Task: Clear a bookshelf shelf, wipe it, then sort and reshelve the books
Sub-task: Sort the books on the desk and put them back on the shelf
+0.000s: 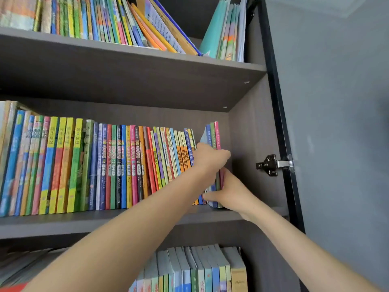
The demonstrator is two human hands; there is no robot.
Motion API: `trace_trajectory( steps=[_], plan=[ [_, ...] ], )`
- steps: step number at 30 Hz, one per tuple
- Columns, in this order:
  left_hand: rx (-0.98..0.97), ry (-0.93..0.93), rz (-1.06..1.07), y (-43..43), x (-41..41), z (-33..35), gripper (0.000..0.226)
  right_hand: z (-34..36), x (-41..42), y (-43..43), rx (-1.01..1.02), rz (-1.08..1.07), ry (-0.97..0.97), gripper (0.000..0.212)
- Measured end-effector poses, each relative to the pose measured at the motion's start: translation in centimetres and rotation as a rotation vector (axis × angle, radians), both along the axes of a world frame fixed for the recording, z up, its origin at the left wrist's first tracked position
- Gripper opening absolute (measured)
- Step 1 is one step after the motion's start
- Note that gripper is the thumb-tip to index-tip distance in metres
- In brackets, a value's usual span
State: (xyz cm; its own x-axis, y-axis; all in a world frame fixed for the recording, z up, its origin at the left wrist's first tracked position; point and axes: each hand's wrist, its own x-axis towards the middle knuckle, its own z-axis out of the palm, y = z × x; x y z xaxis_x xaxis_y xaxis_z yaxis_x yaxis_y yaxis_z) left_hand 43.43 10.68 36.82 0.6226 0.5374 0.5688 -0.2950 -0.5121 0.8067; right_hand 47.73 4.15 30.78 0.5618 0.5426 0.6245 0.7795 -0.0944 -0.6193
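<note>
Here: small bundle of thin books (214, 142), blue, green, pink spines, upright at right end of middle shelf (105, 220), just beside cabinet side wall (250, 144). Left hand (210, 157) clamps bundle's upper part; right hand (229, 192) clasps its lower edge. Long row of colourful books (101, 165) fills shelf left of bundle. Door hinge (271, 165) right of wall.

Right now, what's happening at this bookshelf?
A person is working at the right end of the middle shelf. Both hands hold a small bunch of thin books: the left hand higher up, the right hand near their bottom. The long row of books beside them is standing on the shelf.
</note>
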Motion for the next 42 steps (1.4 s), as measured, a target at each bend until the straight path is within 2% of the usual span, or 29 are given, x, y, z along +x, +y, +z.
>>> trace_trajectory(
  steps=[5,8,16,20,25,33,38,42],
  plan=[
    [0.362,-0.053,0.005,2.0,-1.5,-2.1,0.048,-0.3,1.1,-0.9,0.066,0.104,0.044,0.063],
    [0.45,-0.108,0.076,3.2,-1.2,-3.1,0.053,-0.1,1.7,-0.5,0.032,0.102,0.012,0.066],
    [0.428,-0.04,0.068,4.3,-0.6,-3.2,0.052,1.2,2.6,0.3,-0.212,0.121,0.018,0.078],
    [0.353,-0.047,0.017,4.4,-0.9,-2.5,0.05,1.5,2.5,1.0,-0.17,0.071,0.04,0.073],
    [0.369,-0.047,-0.007,4.6,-0.8,-1.8,0.055,2.2,2.0,1.7,-0.162,-0.005,0.06,0.06],
    [0.244,-0.023,-0.002,4.9,-1.4,-2.2,0.049,2.0,1.8,3.0,-0.209,-0.146,0.0,0.073],
    [0.235,0.017,-0.002,4.8,-2.1,-2.6,0.049,1.3,0.8,2.3,-0.228,-0.069,0.034,0.086],
    [0.25,0.029,0.007,4.8,-2.4,-2.8,0.054,1.5,-1.7,-0.2,-0.229,-0.026,0.01,0.083]
  ],
)
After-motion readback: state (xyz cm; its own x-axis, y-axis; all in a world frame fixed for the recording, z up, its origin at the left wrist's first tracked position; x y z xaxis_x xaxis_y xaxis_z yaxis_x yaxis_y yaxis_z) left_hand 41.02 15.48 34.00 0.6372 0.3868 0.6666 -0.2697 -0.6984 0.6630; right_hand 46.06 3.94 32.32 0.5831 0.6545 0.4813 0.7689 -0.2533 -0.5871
